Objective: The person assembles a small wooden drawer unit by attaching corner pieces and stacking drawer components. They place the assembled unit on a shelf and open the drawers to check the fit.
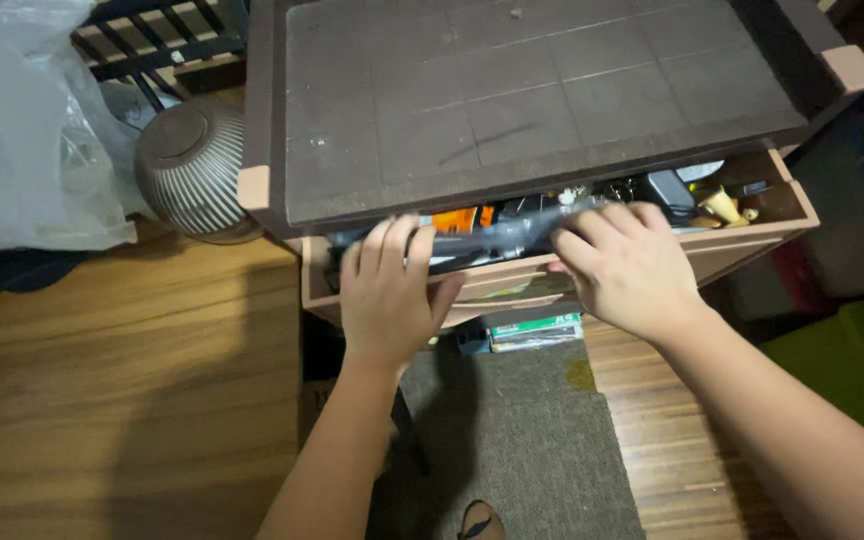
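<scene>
A brown plastic cabinet has its top drawer [752,238] pulled out, crammed with tools and small items. Both hands grip a long dark blurred object [497,233] lying across the drawer's front. My left hand [389,290] curls over its left end and the drawer's front edge. My right hand [627,265] clasps its right end. An orange item [460,218] shows behind the object, and yellowish pieces [724,205] sit at the drawer's right end.
The cabinet's flat dark top [512,90] fills the upper view. A ribbed round bin [192,165] and a clear plastic bag [22,120] stand at left. A green-and-white box [532,328] lies below the drawer on a grey mat [522,440]. A green container [842,370] sits at right.
</scene>
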